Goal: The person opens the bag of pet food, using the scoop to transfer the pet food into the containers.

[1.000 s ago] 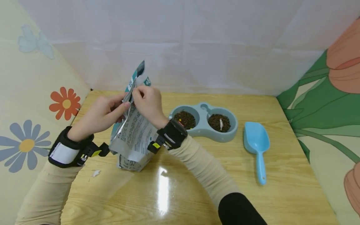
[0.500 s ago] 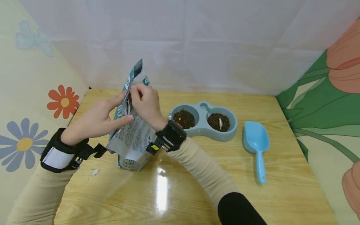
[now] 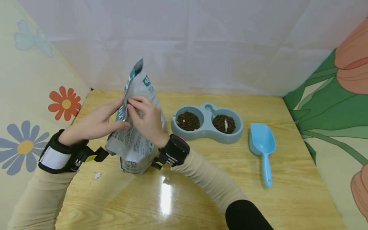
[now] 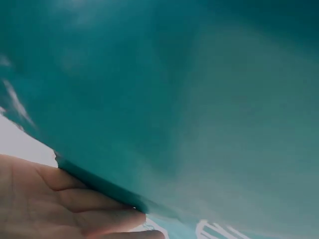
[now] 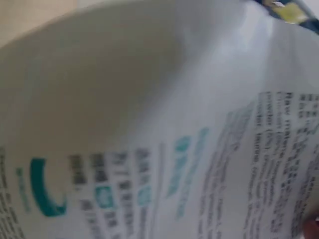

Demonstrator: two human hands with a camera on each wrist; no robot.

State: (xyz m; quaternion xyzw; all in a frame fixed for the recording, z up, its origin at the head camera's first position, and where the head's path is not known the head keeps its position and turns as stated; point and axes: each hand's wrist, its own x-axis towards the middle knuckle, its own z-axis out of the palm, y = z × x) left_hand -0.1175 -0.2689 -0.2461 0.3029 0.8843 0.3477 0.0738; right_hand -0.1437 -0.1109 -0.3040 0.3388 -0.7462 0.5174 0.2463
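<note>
A silver-grey and teal pet food bag stands upright at the left of the table in the head view, its top edge parted at the far corner. My left hand holds the bag's left side, fingers along the teal face and thumb over the near edge. In the left wrist view, the fingers lie nearly straight against the teal face. My right hand pinches the rim from the printed side with thumb and forefinger. Printed text on the bag fills most of the right wrist view.
Right of the bag, a grey-blue double bowl holds brown kibble in both cups, with a small whitish piece on the right one. A light blue scoop lies farther right. White scraps lie near the bag on the wooden table.
The right hand has shifted slightly down along the bag's rim, its fingers less tightly bunched. The left hand's thumb has straightened, and the bag's top has tipped slightly left.
</note>
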